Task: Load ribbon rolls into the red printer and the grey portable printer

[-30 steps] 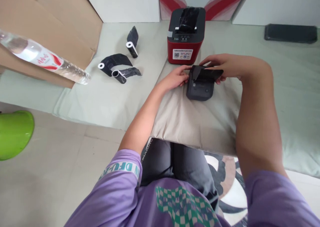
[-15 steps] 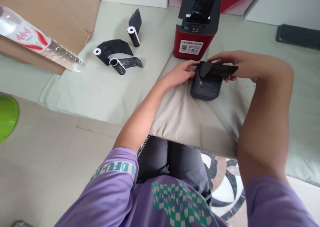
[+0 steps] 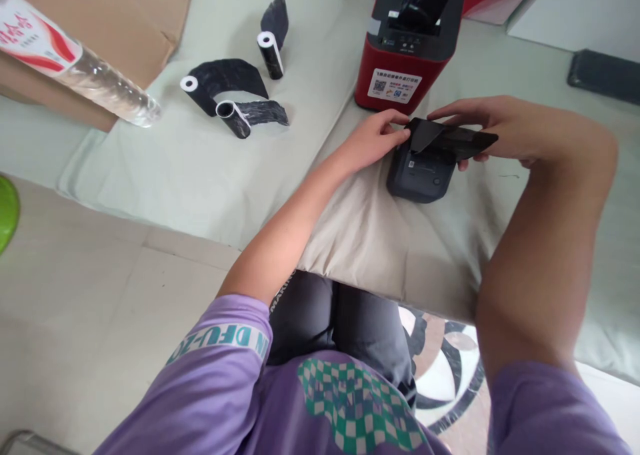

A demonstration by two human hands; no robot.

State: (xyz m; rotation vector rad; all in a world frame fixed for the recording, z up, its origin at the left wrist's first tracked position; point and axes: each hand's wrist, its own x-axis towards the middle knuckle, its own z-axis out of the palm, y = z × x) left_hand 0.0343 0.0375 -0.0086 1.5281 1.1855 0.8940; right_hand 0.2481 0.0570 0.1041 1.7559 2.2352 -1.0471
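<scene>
The small dark grey handheld printer with its lid raised (image 3: 423, 171) sits on the beige fabric cushion (image 3: 390, 241), just in front of the red-and-black desktop printer (image 3: 407, 48), and both hands are on it. The left hand (image 3: 373, 140) comes in from the near-left side of that red printer, fingertips (image 3: 400, 135) pressed against the left corner of the small printer where the black strip begins; the fingers lie close together, but whether they pinch the strip or only push on it I cannot tell. The right hand (image 3: 495, 125) reaches across from the right, thumb underneath and fingers on top, pinching the flat black strip of material (image 3: 450, 138) that lies over the open lid. The strip runs roughly level, from the left fingertips out to the right hand. The cushion lies across the person's lap, its far edge resting on the pale green mat (image 3: 200, 168) that the red printer stands on. To the left of the red printer, well apart from the hands, three small rolls of black ribbon on white cores (image 3: 235, 95) lie partly unrolled on the mat. Further left again, a clear plastic bottle with a red-and-white label (image 3: 75, 68) lies tilted over brown cardboard (image 3: 100, 15).
</scene>
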